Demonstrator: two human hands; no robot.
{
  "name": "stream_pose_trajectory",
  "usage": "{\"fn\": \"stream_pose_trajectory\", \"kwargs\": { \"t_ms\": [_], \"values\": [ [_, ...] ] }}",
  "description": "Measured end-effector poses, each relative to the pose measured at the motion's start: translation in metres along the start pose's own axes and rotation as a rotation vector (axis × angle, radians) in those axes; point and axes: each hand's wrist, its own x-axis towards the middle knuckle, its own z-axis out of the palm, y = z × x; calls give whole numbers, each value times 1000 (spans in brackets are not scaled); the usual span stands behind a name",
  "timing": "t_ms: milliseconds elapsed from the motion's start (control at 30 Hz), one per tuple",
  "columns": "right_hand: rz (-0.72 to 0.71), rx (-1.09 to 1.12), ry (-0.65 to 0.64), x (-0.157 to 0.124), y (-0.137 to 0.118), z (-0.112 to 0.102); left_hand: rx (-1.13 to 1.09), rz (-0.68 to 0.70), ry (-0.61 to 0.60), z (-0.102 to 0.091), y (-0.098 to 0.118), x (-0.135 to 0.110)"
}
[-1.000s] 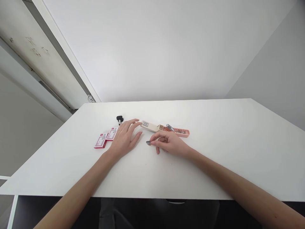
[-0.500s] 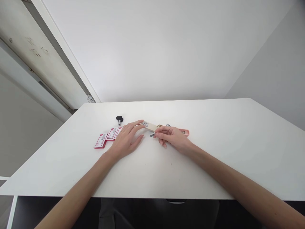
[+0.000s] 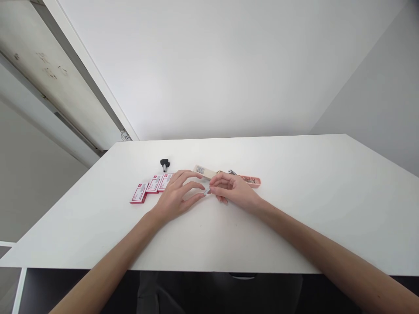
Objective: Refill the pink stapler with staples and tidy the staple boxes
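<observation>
A small grey strip of staples (image 3: 207, 191) sits between my two hands, just above the tabletop. My right hand (image 3: 232, 188) pinches its right end between thumb and fingers. The thumb and a finger of my left hand (image 3: 179, 194) close on its other end, while the index finger stays stretched out. Directly behind the hands lies a stapler, spread open. Its cream-coloured part (image 3: 205, 172) points left, and the pink part (image 3: 251, 181) with metal inside points right. My right fingers cover the middle of the stapler.
Several pink-and-white small boxes (image 3: 139, 193) lie left of my left hand, which partly covers one. Behind them is a black staple remover-like object (image 3: 164, 164) with a metal end. Everything rests on a white table (image 3: 294, 192) against a wall.
My left hand has left the cream part of the stapler and come down to the staple strip. My right hand has shifted slightly left and nearer me, tilting the strip.
</observation>
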Motion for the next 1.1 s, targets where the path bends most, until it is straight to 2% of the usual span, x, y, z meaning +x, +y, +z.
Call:
{"fn": "stream_pose_trajectory", "kwargs": {
  "t_ms": [200, 400, 533, 633, 800, 933, 1100],
  "values": [
    [-6, -40, 6, 2, 4, 1, -54, 39, -50, 1, 1, 0],
    [-29, -126, 17, 1, 6, 3, -38, 30, -33, 2, 2, 0],
    [-214, -416, 9, -1, 11, 6, -11, -27, 12, 3, 0, 0],
    [-373, -631, -57, -2, 17, 9, 20, -61, 22, 4, 0, -1],
    [-470, -731, -86, 1, 25, 10, 77, -92, -32, 4, 1, 0],
    [-446, -668, -122, 1, 22, 8, 87, -140, -107, 4, 0, 0],
    [-223, -455, -143, 0, 11, 9, 63, -188, -118, 6, -4, -2]
  ]
}}
